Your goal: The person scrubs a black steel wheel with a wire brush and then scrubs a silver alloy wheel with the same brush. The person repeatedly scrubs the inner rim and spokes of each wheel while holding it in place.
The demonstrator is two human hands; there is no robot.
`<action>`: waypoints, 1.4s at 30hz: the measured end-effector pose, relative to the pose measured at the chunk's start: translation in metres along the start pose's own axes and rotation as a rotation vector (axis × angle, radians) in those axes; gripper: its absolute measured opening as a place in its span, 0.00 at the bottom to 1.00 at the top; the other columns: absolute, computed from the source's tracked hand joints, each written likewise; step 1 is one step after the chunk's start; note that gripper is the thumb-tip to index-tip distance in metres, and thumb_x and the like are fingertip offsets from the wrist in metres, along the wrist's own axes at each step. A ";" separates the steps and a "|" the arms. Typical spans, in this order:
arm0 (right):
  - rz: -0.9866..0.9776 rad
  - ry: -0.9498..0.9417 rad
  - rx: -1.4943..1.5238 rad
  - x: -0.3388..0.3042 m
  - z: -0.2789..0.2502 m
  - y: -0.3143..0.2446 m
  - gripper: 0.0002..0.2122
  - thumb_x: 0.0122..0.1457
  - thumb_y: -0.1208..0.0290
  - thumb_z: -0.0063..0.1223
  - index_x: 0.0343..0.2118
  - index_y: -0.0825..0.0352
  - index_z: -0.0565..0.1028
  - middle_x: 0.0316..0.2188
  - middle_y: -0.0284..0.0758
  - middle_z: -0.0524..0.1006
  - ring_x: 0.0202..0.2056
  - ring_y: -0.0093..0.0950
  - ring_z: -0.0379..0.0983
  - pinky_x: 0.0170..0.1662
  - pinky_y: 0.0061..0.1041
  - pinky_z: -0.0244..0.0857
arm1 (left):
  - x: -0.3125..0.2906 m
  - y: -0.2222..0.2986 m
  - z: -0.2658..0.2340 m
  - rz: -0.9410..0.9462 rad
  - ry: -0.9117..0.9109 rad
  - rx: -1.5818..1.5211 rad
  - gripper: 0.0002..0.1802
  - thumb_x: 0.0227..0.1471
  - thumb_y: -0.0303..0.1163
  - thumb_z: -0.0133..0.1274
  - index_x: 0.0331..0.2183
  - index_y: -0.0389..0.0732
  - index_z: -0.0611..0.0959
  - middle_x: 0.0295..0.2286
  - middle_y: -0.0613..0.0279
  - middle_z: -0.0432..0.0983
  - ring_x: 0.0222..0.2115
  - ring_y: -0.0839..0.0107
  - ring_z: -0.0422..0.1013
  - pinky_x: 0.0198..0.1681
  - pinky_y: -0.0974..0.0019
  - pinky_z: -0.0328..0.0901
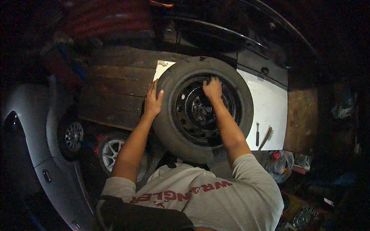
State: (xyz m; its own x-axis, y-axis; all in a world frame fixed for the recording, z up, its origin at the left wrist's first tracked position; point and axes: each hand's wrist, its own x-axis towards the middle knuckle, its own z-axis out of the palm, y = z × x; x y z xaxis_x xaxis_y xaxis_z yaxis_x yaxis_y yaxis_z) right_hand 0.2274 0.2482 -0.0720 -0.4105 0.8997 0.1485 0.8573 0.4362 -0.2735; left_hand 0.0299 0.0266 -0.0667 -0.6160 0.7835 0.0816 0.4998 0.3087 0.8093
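Note:
A car wheel, a worn tyre on a black steel rim, lies in front of me on a white board. My left hand rests against the tyre's left side, its fingers spread and pointing away from me. Over the far part of the rim, right of the centre hole, my right hand is bent with its fingers curled down. Whatever those fingers may hold is hidden beneath them. The rim's face looks shiny, with several round holes around it.
On the board's near right lie a slim tool with a dark handle and a wire brush. A wooden bench top extends left. A silver car and a spoked wheel stand left. A clear plastic bag sits near right.

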 end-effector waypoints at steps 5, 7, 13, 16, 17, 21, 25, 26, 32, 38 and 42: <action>0.035 -0.139 0.089 0.010 -0.006 -0.023 0.16 0.54 0.63 0.52 0.35 0.75 0.78 0.37 0.54 0.76 0.40 0.50 0.75 0.46 0.42 0.70 | 0.000 0.003 -0.002 0.011 0.007 0.003 0.32 0.61 0.43 0.44 0.62 0.42 0.60 0.60 0.45 0.56 0.63 0.46 0.49 0.64 0.50 0.45; 0.000 -0.186 0.094 0.014 -0.003 -0.026 0.13 0.53 0.66 0.53 0.33 0.73 0.78 0.35 0.53 0.77 0.39 0.50 0.75 0.45 0.43 0.70 | 0.002 0.004 -0.003 0.016 0.004 -0.008 0.32 0.61 0.44 0.44 0.62 0.42 0.61 0.60 0.44 0.56 0.63 0.45 0.49 0.64 0.51 0.45; -0.369 -0.263 0.018 -0.013 0.024 -0.066 0.17 0.50 0.67 0.58 0.42 0.71 0.75 0.43 0.52 0.75 0.47 0.49 0.71 0.51 0.40 0.66 | 0.002 0.005 -0.004 0.018 0.032 -0.033 0.32 0.61 0.45 0.43 0.61 0.40 0.62 0.60 0.44 0.57 0.63 0.46 0.49 0.65 0.51 0.44; -0.297 -0.178 0.109 -0.021 0.020 -0.060 0.17 0.52 0.68 0.56 0.44 0.70 0.75 0.46 0.53 0.73 0.49 0.50 0.69 0.57 0.44 0.60 | -0.001 0.013 -0.006 -0.041 0.028 -0.015 0.32 0.61 0.45 0.43 0.61 0.40 0.62 0.59 0.43 0.58 0.62 0.45 0.50 0.64 0.51 0.45; -0.312 -0.109 0.091 -0.025 0.017 -0.057 0.17 0.53 0.68 0.55 0.45 0.70 0.74 0.47 0.53 0.73 0.49 0.50 0.69 0.58 0.45 0.58 | -0.002 0.010 -0.006 -0.016 0.041 -0.009 0.32 0.61 0.45 0.43 0.61 0.40 0.62 0.59 0.43 0.58 0.62 0.45 0.50 0.64 0.51 0.45; -0.312 -0.154 0.101 -0.022 0.021 -0.045 0.21 0.54 0.65 0.54 0.50 0.70 0.71 0.49 0.49 0.72 0.52 0.46 0.68 0.63 0.48 0.51 | -0.002 0.006 -0.003 0.032 0.059 -0.024 0.32 0.61 0.45 0.43 0.61 0.39 0.63 0.59 0.42 0.58 0.62 0.44 0.51 0.64 0.50 0.45; -0.269 -0.106 0.202 -0.028 0.028 -0.056 0.20 0.54 0.68 0.54 0.49 0.72 0.69 0.45 0.51 0.73 0.50 0.47 0.68 0.61 0.47 0.52 | -0.002 0.003 0.000 0.025 0.067 -0.017 0.31 0.61 0.44 0.43 0.61 0.39 0.63 0.59 0.42 0.58 0.62 0.45 0.51 0.64 0.50 0.45; -0.298 -0.149 0.154 -0.030 0.028 -0.060 0.20 0.53 0.69 0.54 0.48 0.73 0.70 0.45 0.51 0.73 0.50 0.47 0.68 0.62 0.47 0.52 | -0.001 0.002 0.002 0.023 0.071 -0.016 0.31 0.61 0.44 0.43 0.61 0.39 0.63 0.59 0.42 0.58 0.62 0.45 0.51 0.64 0.50 0.45; -0.618 -0.255 0.027 -0.080 0.025 -0.082 0.24 0.42 0.74 0.62 0.45 0.72 0.71 0.43 0.49 0.73 0.50 0.47 0.67 0.62 0.46 0.52 | 0.000 -0.001 0.004 0.044 0.067 -0.026 0.31 0.61 0.44 0.42 0.60 0.39 0.63 0.59 0.43 0.59 0.62 0.46 0.52 0.64 0.50 0.46; -0.889 -0.190 0.184 -0.123 0.021 -0.064 0.21 0.41 0.78 0.59 0.42 0.71 0.73 0.44 0.50 0.72 0.51 0.48 0.66 0.63 0.42 0.52 | -0.001 0.003 0.000 0.027 0.061 -0.030 0.30 0.62 0.45 0.42 0.60 0.39 0.63 0.59 0.42 0.59 0.61 0.44 0.52 0.64 0.50 0.46; -0.544 -0.171 0.054 -0.064 0.029 -0.068 0.14 0.48 0.76 0.54 0.39 0.70 0.74 0.42 0.48 0.75 0.48 0.46 0.69 0.56 0.44 0.61 | -0.007 0.006 -0.002 0.010 0.100 -0.004 0.31 0.62 0.45 0.41 0.60 0.39 0.63 0.59 0.42 0.58 0.61 0.44 0.51 0.64 0.49 0.45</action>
State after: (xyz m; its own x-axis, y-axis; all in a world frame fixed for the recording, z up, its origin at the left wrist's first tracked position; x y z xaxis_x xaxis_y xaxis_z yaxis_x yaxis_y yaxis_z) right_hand 0.1860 0.1614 -0.0909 -0.8363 0.5333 0.1271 0.4934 0.8332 -0.2495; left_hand 0.0359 0.0217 -0.0608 -0.6690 0.7286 0.1470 0.5034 0.2987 0.8107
